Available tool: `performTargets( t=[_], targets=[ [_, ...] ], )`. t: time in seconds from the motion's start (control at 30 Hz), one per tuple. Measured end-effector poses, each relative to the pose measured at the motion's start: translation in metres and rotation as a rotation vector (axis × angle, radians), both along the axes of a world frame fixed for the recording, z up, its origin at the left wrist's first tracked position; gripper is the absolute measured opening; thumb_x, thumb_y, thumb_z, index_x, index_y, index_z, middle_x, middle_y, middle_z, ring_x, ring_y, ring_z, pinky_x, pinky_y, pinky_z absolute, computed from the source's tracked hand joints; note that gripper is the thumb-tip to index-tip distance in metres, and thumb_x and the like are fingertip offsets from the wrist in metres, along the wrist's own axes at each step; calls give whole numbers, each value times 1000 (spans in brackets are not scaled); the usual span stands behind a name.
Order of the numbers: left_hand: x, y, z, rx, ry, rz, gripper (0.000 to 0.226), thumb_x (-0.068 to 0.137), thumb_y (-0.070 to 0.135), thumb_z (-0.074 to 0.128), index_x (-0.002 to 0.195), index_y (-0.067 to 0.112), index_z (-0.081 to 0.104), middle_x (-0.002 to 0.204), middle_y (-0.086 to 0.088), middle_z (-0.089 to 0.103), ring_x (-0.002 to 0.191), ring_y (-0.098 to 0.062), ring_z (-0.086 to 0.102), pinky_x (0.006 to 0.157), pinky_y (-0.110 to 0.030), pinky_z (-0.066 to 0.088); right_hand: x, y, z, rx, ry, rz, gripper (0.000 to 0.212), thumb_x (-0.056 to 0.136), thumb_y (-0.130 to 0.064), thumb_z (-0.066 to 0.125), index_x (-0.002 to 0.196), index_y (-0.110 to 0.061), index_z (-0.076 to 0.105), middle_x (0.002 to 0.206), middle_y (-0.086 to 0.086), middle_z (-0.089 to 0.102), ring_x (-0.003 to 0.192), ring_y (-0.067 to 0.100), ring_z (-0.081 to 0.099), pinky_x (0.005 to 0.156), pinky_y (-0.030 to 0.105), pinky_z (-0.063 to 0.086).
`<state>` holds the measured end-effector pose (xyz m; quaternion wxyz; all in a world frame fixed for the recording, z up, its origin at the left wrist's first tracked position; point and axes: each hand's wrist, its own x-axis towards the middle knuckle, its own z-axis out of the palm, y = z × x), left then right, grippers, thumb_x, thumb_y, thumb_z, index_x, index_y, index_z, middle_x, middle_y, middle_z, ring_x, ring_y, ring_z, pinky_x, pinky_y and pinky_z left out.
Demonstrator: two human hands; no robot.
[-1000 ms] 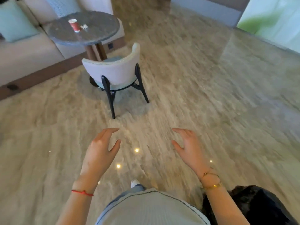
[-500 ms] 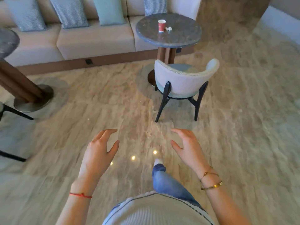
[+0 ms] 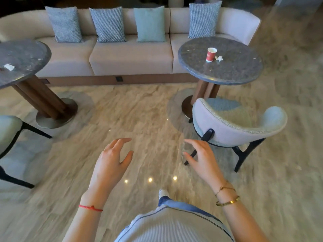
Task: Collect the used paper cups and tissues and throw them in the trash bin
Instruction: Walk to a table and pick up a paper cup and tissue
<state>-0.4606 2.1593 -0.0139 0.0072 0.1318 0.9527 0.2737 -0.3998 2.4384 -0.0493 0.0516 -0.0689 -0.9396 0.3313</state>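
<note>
- Single head-worn wide-angle view, looking forward and down from standing height.
- Both empty hands close below; round table (image 3: 220,67) and sofa (image 3: 129,56) farther ahead.

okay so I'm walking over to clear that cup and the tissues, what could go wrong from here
The chair stands between you and the right table, so you may bump it reaching in. The red paper cup stands upright; any leftover liquid could spill. The small tissue on the left table is easily missed.

Red string bracelet (image 3: 90,208), two gold bracelets (image 3: 227,196), pale ribbed top (image 3: 174,229), blue jeans (image 3: 181,205).
</note>
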Motion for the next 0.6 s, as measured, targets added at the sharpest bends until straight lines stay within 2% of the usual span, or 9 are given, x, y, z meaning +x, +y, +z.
performTargets(
  t=[0.13,0.23,0.43,0.6],
  targets=[
    [-84,21,13,24,20,4,39,89,31,64,127,25,56,124,5,60,111,-19,59,90,-31,47,-92,23,12,33,23,21,42,90,-32,60,130,-22,53,125,-6,57,118,5,43,98,17,32],
    [-139,32,14,23,11,10,38,89,29,65,125,27,56,120,7,60,108,-19,59,87,-27,44,-149,38,15,34,33,7,42,90,-33,60,130,-23,53,125,-7,57,117,3,43,98,15,31],
    [-259,57,-2,14,-5,-9,41,88,29,66,127,25,56,121,4,61,108,-19,60,85,-24,43,-255,67,-2,31,20,-53,41,89,-31,62,128,-22,54,124,-4,58,119,11,47,100,20,35],
    [-386,91,-7,29,-6,-81,41,87,25,66,127,21,55,121,2,61,108,-21,61,81,-24,42,-358,94,-12,44,8,-140,41,88,-28,65,127,-20,56,121,-3,60,118,14,48,97,17,32]
  ],
)
